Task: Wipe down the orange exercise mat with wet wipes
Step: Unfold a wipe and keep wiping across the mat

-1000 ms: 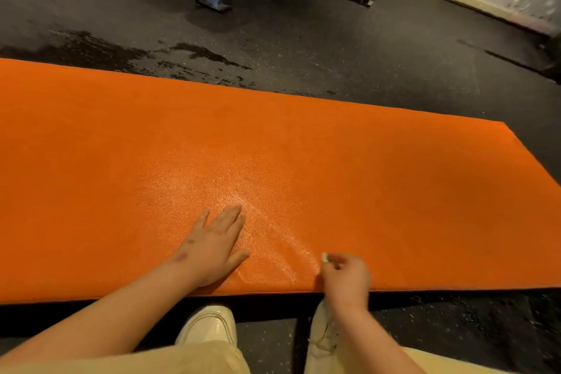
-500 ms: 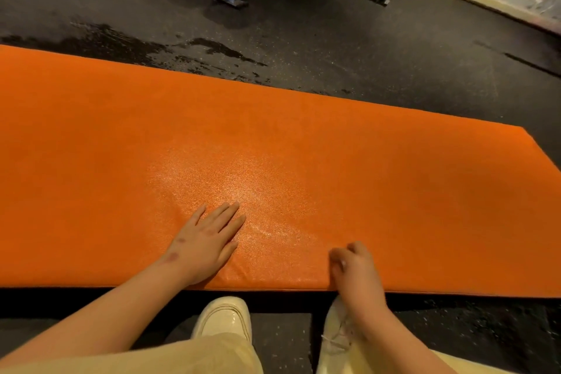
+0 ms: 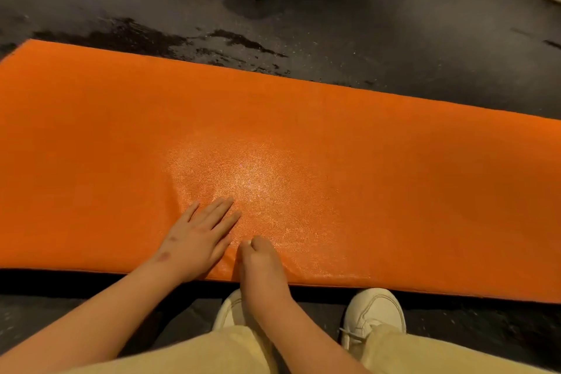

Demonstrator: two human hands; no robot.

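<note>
Orange exercise mat: flat on dark floor, long axis left-right, right end out of frame. Pebbled surface. Glossy, wet-looking patch at centre, spreading to near edge.
Wet wipe: only small pale scrap visible, bunched in curled right hand, on mat by near edge.

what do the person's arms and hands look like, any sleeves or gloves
The left forearm and right forearm are bare: no sleeves, gloves, watch or rings show. The left hand has two small dark marks on its back near the wrist. The right hand shows no markings from this angle.
</note>
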